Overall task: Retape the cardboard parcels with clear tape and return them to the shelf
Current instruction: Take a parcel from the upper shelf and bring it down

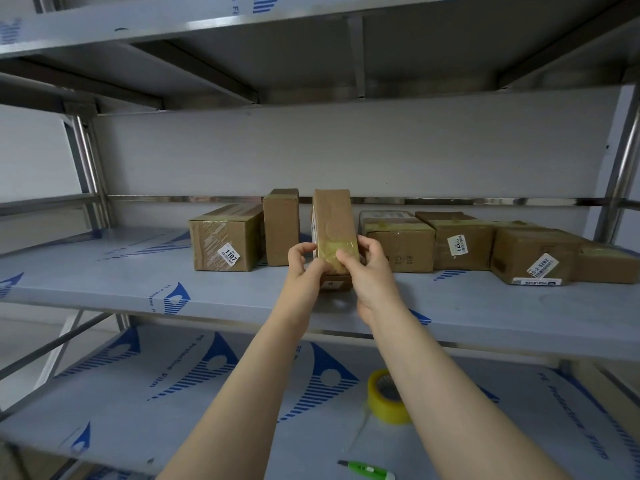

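Cardboard parcel, tall and narrow, stands on end at the front of the middle shelf, gripped low down from both sides. The left hand curls round its left edge and the right hand round its right edge, both thumbs pressing the near face where a band of glossy yellowish tape wraps it. Whether its base rests on the shelf or hangs just above cannot be told. It sits between an upright box to its left and a row of boxes to its right; further left lies a box labelled 1107. On the lower shelf, under the right forearm, lie a roll of clear tape and a green utility knife.
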